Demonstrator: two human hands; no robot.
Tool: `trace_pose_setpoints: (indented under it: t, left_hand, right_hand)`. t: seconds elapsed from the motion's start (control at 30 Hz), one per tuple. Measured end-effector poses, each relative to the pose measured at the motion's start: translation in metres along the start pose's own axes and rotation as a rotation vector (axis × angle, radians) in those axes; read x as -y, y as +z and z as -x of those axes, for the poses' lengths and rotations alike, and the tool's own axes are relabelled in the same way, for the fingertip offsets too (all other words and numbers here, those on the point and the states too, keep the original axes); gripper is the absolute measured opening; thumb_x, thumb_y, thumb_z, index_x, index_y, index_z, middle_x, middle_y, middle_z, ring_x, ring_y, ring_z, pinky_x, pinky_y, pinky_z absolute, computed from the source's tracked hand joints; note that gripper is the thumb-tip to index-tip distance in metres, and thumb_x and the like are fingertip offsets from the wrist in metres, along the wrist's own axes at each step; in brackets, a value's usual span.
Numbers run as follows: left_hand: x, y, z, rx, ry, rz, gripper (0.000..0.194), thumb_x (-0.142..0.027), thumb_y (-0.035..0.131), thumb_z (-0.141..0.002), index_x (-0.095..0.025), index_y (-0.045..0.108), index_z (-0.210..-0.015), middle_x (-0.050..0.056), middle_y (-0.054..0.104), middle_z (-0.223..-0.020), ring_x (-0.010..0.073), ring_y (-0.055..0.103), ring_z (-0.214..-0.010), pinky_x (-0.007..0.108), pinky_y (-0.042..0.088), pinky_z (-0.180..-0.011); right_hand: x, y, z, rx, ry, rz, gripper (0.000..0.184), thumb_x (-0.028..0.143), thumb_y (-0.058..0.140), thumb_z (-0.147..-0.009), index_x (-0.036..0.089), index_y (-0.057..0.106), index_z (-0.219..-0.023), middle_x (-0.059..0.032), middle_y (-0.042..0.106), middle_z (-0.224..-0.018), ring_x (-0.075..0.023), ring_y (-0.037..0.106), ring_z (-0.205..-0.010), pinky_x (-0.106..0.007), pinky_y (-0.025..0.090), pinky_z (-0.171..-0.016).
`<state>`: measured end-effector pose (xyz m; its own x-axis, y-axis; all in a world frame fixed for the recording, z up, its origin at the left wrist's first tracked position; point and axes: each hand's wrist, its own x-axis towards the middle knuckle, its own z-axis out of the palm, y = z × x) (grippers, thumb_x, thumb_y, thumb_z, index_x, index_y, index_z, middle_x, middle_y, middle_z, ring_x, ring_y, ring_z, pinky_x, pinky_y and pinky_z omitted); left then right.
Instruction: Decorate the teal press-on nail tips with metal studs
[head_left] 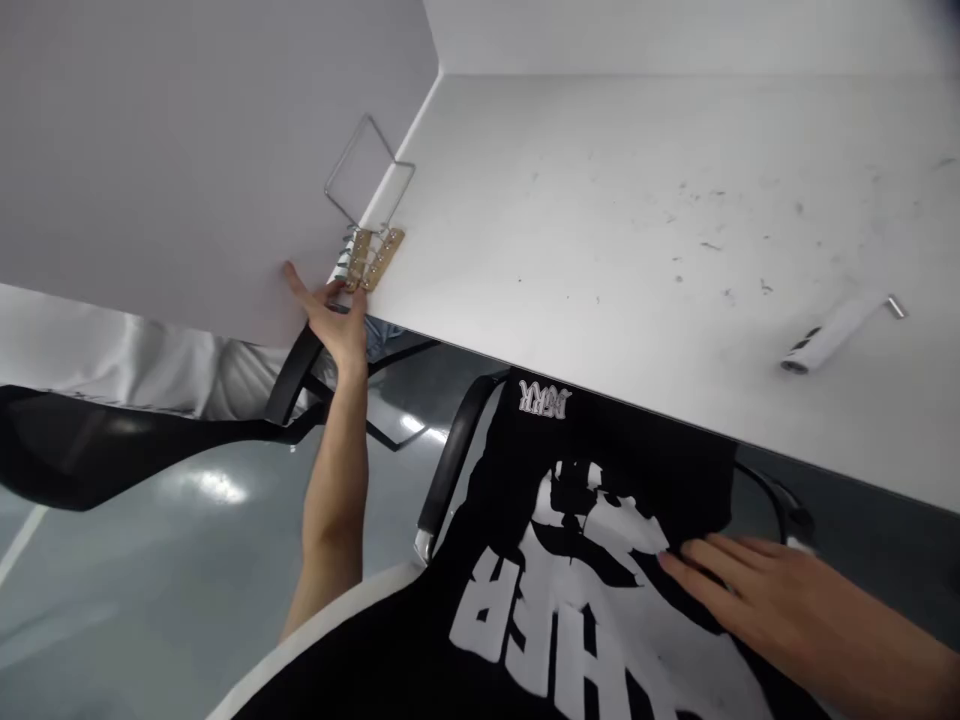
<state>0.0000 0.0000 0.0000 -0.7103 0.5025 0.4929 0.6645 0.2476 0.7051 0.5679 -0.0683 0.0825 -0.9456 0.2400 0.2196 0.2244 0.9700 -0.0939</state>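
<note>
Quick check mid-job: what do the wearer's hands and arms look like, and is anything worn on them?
The left hand and right hand are bare: no gloves, rings or watch visible. The left forearm shows no sleeve; beside it, the black top has white edging, with white print in front.

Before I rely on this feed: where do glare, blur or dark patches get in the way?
Head view: glare spots on the floor; head view: the white cylinder blends into the pale tabletop, and the top-right corner darkens; head view: fine detail is soft where the left hand meets the tan strips.
</note>
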Motion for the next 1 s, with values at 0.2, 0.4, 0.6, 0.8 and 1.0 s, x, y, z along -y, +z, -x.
trace_pose_setpoints:
  t: [0.2, 0.4, 0.6, 0.8, 1.0]
  left_hand:
    - [0.001, 0.004, 0.001, -0.042, 0.046, -0.009, 0.099, -0.032, 0.070, -0.081, -0.007, 0.021, -0.163, 0.004, 0.074, -0.102, 0.0158, 0.071, -0.098, 0.034, 0.054, -0.095]
    - [-0.004, 0.001, 0.010, -0.045, 0.004, -0.034, 0.102, -0.018, 0.069, -0.076, -0.014, 0.018, -0.163, 0.002, 0.073, -0.103, 0.0179, 0.070, -0.100, 0.035, 0.053, -0.102]
    - [-0.010, -0.004, 0.019, -0.028, -0.023, 0.027, 0.103, -0.020, 0.072, -0.076, -0.014, 0.018, -0.163, 0.002, 0.072, -0.103, 0.0176, 0.070, -0.099, 0.033, 0.051, -0.103]
    - [-0.017, -0.006, 0.025, -0.062, -0.074, 0.024, 0.099, -0.020, 0.074, -0.076, -0.018, 0.024, -0.162, 0.001, 0.071, -0.100, 0.0170, 0.069, -0.097, 0.033, 0.052, -0.102]
    - [-0.024, -0.005, 0.029, -0.071, -0.078, 0.017, 0.097, -0.016, 0.072, -0.078, -0.017, 0.023, -0.162, 0.000, 0.072, -0.097, 0.0158, 0.069, -0.096, 0.030, 0.053, -0.098]
  right_hand:
    - [-0.061, -0.025, -0.125, -0.029, -0.145, -0.125, 0.036, 0.006, 0.049, -0.090, 0.019, 0.067, -0.118, -0.0028, 0.061, -0.100, 0.0019, 0.051, -0.083, -0.009, 0.047, -0.069]
    - [-0.146, -0.001, -0.264, 0.320, 0.212, -0.284, 0.044, 0.047, 0.045, -0.103, 0.019, 0.066, -0.130, -0.0035, 0.060, -0.121, 0.0035, 0.043, -0.079, -0.011, 0.041, -0.077]
    - [-0.191, 0.052, -0.377, 0.309, 0.377, -0.351, 0.043, 0.035, 0.050, -0.098, 0.018, 0.064, -0.135, -0.0065, 0.059, -0.124, -0.0057, 0.049, -0.102, -0.023, 0.043, -0.103]
    - [-0.201, 0.097, -0.450, 0.287, 0.279, -0.384, 0.062, 0.033, 0.062, -0.089, 0.024, 0.051, -0.149, -0.0050, 0.053, -0.135, -0.0030, 0.045, -0.097, -0.016, 0.039, -0.094]
    - [-0.199, 0.105, -0.485, 0.350, 0.151, -0.409, 0.063, 0.034, 0.071, -0.083, 0.027, 0.057, -0.144, -0.0034, 0.050, -0.135, 0.0009, 0.040, -0.090, -0.014, 0.037, -0.093]
